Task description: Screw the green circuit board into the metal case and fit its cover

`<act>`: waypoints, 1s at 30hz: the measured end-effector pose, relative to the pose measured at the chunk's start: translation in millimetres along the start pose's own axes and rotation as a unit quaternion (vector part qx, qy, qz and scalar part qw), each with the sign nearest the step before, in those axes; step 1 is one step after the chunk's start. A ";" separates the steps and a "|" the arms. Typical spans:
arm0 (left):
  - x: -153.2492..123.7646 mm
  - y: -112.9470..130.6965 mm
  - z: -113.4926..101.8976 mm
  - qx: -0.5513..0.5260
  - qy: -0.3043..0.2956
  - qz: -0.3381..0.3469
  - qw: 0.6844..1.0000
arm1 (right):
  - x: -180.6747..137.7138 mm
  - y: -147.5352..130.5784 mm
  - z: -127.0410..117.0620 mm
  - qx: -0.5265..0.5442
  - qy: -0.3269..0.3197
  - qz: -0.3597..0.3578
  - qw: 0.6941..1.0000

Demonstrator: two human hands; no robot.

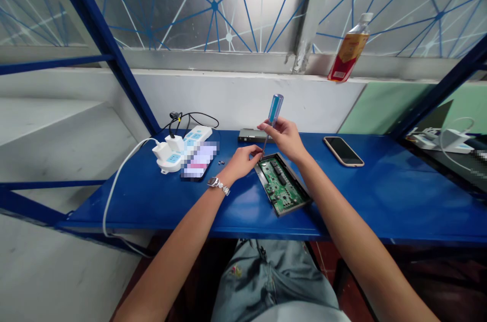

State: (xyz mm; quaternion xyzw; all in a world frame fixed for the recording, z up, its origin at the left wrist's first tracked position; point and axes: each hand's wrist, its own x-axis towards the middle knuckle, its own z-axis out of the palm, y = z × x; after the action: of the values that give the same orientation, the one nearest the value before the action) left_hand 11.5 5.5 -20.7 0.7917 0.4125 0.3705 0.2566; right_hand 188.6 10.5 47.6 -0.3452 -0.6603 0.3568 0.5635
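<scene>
My right hand (288, 138) is closed around a screwdriver (275, 110) with a clear blue handle, held nearly upright with its shaft pointing down. The tip meets the far left corner of an open metal case, where a green circuit board (274, 182) lies inside. At that same corner, the fingers of my left hand (242, 161) are pinched together beside the screwdriver tip. What they grip, if anything, is too small to make out. A few tiny screws (221, 163) lie on the table left of this hand.
A white power strip (195, 135) with plugs and cables stands at the left, beside a lit phone (198, 162). Behind my hands is a flat grey metal box (251, 135). Another phone (343, 151) lies to the right on the blue table (373, 200). A bottle (349, 53) stands on the ledge.
</scene>
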 end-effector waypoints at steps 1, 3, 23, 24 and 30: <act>0.0 -0.4 0.2 0.001 0.000 -0.001 1.000 | 0.3 -0.4 -0.4 -0.003 -0.017 0.000 1.000; 0.2 -1.0 0.9 -0.001 0.002 -0.002 1.000 | 1.3 -2.2 -0.9 0.002 -0.057 0.002 0.998; -0.2 8.0 2.3 -0.015 0.030 -0.001 0.999 | -13.7 10.9 1.7 -0.080 0.067 0.043 0.994; -0.2 8.3 2.1 -0.014 0.032 -0.004 0.999 | -14.1 10.8 1.5 -0.084 0.065 0.042 0.993; 1.0 6.9 4.2 -0.028 0.050 -0.012 0.998 | -16.1 9.0 -0.1 -0.114 0.058 0.010 0.992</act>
State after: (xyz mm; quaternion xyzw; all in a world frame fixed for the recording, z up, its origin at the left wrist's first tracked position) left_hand 18.4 2.4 -17.9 0.7596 0.4241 0.4177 0.2620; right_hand 191.2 1.3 31.9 -0.4338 -0.6594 0.2638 0.5545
